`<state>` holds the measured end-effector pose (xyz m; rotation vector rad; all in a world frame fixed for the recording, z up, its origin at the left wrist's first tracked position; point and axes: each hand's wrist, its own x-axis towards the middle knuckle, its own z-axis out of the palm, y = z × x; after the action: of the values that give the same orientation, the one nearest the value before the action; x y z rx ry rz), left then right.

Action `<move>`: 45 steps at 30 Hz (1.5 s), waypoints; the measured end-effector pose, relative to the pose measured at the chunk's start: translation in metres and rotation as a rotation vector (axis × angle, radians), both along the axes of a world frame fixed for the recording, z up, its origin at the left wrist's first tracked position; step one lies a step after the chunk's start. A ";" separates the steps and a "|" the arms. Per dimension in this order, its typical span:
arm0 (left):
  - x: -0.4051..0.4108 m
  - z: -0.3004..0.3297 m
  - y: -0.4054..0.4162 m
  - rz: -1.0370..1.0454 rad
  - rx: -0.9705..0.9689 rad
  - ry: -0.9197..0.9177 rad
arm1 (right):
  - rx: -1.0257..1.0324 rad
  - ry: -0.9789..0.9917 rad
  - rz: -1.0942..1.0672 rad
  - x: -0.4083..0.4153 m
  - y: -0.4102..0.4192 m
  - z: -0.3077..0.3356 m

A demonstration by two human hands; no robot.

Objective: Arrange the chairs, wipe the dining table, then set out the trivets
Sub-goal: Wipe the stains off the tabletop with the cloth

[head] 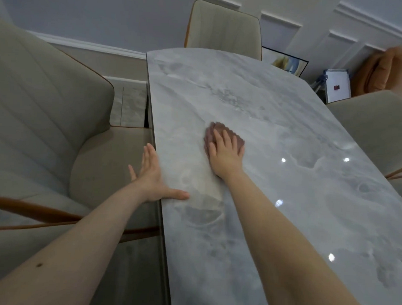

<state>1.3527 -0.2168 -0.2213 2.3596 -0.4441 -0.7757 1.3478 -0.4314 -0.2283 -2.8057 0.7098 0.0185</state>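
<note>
A glossy grey marble dining table [276,114] runs from the bottom of the view to the far wall. My right hand [226,153] lies flat with straight fingers on a dusty-pink ribbed cloth [211,133], pressing it to the tabletop near the middle. My left hand [152,175] is spread at the table's left edge, thumb on top of the surface and fingers reaching past the rim. A beige chair [48,115] with orange piping stands close against the left side. No trivets are in view.
A second beige chair [223,27] stands at the far end and a third [376,126] on the right side. Behind them are a framed picture [287,61], a small whiteboard [336,85] and an orange seat [385,69] by the panelled wall.
</note>
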 end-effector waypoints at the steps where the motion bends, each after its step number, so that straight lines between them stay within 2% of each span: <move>1: 0.001 0.000 -0.001 0.001 0.008 0.006 | 0.001 0.008 0.035 0.011 0.014 0.000; 3: 0.002 0.002 0.000 0.000 0.015 0.022 | -0.011 0.005 0.156 0.016 0.045 0.001; 6: 0.001 0.006 0.000 -0.009 0.061 -0.001 | -0.009 -0.031 0.360 -0.019 0.070 0.003; 9: -0.001 0.008 0.000 0.001 0.094 -0.110 | -0.014 -0.039 0.393 -0.083 0.049 0.001; 12: -0.016 0.018 -0.004 -0.037 0.113 -0.279 | -0.075 -0.053 0.235 -0.141 -0.016 -0.003; 15: -0.034 0.020 -0.008 -0.084 0.111 -0.417 | -0.068 -0.008 -0.053 -0.176 -0.077 -0.003; 17: -0.050 0.021 -0.010 -0.119 0.114 -0.388 | -0.040 0.001 -0.242 -0.184 -0.090 -0.002; 19: -0.065 0.021 -0.011 -0.137 0.143 -0.348 | -0.023 -0.016 -0.320 -0.178 -0.077 -0.003; 21: -0.078 0.019 -0.010 -0.128 0.152 -0.359 | -0.017 -0.043 -0.241 -0.171 -0.050 -0.004; 26: -0.102 0.012 0.000 -0.073 0.090 -0.426 | -0.025 -0.136 0.139 -0.192 0.032 -0.006; 31: -0.130 0.010 0.011 -0.067 -0.109 -0.507 | 0.131 -0.275 0.291 -0.231 0.080 -0.008; 34: -0.153 0.013 0.020 -0.099 -0.253 -0.596 | 0.265 -0.356 0.298 -0.255 0.102 -0.003; 41: -0.226 0.032 0.055 0.048 -0.214 -0.354 | 0.552 -0.344 0.268 -0.326 0.151 0.019; 45: -0.274 0.050 0.077 0.184 -0.282 -0.197 | 0.748 -0.300 0.220 -0.372 0.167 0.042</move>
<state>1.0785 -0.1396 -0.1711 2.1800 -0.3833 -0.3711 0.9760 -0.2648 -0.1866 -2.0864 0.2407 -0.0800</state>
